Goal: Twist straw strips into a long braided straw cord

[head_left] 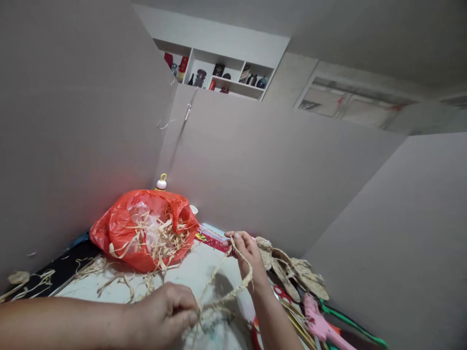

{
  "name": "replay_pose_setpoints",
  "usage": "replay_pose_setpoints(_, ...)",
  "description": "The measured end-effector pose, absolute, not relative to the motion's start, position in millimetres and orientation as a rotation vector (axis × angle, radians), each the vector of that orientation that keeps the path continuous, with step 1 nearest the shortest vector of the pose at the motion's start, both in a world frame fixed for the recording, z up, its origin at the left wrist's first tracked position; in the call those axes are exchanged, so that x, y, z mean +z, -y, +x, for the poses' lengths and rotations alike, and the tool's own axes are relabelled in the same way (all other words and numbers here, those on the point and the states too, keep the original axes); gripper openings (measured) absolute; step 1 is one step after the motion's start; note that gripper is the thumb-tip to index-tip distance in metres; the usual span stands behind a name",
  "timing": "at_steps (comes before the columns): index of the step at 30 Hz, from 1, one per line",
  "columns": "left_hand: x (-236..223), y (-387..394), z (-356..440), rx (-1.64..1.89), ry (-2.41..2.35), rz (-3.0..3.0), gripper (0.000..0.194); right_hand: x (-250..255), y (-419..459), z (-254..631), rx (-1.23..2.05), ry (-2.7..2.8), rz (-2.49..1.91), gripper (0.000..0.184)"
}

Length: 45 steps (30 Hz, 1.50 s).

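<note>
The person's left hand (170,311) and right hand (248,253) both pinch the pale, twisted fibre cord (235,292), seemingly spreading its loop.

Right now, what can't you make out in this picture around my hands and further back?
All in the head view:
Fibre cord: the part gripped in the left hand, hidden by that hand.
Red bag: its depths, covered by pale strips.
Bottle: its lower part, behind the bag.
Pink tool: its near end, cut off by the bottom edge.
Framed panel at upper right: its details, blurred.
</note>
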<state>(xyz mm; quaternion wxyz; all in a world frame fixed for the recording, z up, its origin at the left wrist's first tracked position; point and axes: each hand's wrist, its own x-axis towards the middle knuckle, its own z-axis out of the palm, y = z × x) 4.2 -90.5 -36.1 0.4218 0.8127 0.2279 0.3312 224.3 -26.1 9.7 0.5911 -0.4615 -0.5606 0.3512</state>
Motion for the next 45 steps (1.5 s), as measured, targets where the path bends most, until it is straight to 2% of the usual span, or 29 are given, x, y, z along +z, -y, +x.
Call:
replay_pose_setpoints(3, -33, 69, 1, 0.961, -0.727, 1.998, 0.029, 21, 27, 236, 0.951, 1.093, -0.984, 0.03)
replay_pose_setpoints(6, -27, 47, -4, 1.063, -0.803, 1.902, 0.034, 36, 33, 246, 0.909, 0.933, -0.856, 0.029)
replay_pose_setpoints(10, -28, 38, -7, 0.967, -0.89, 1.737, 0.031, 60, 49, 264, 0.725, 0.837, -0.733, 0.032)
replay_pose_setpoints(14, -35, 39, -6, 0.897, -0.844, 1.725, 0.031, 78, 70, 286, 0.423, 0.828, -0.789, 0.031)
replay_pose_setpoints(17, -39, 39, -5, 0.835, -0.856, 1.643, 0.034, 78, 75, 313, 0.256, 0.97, -0.985, 0.027)
replay_pose_setpoints(21, -41, 37, -4, 0.722, -0.867, 1.524, 0.037, 69, 67, 340, -0.048, 1.238, -1.707, 0.02)
replay_pose_setpoints(24, -39, 38, -4, 0.684, -0.863, 1.571, 0.034, 68, 68, 323, -0.185, 1.424, -1.742, 0.022)
replay_pose_setpoints(25, -37, 39, -4, 0.675, -0.861, 1.593, 0.034, 67, 71, 309, -0.172, 1.485, -1.627, 0.027)
replay_pose_setpoints(29, -28, 44, -5, 0.673, -0.799, 1.661, 0.031, 56, 80, 241, 0.316, 2.05, -1.286, 0.032)
replay_pose_setpoints(32, -23, 47, -6, 0.685, -0.723, 1.697, 0.028, 35, 71, 215, 0.38, 2.331, -1.297, 0.041)
replay_pose_setpoints(35, -20, 49, -8, 0.662, -0.674, 1.716, 0.027, 17, 56, 214, 0.37, 2.359, -1.41, 0.022)
replay_pose_setpoints(40, -15, 51, -9, 0.604, -0.64, 1.645, 0.029, 17, 50, 217, 0.464, 2.359, -1.268, 0.007)
replay_pose_setpoints(45, -17, 49, -10, 0.584, -0.635, 1.565, 0.031, 22, 55, 211, 0.844, 2.169, -1.279, 0.02)
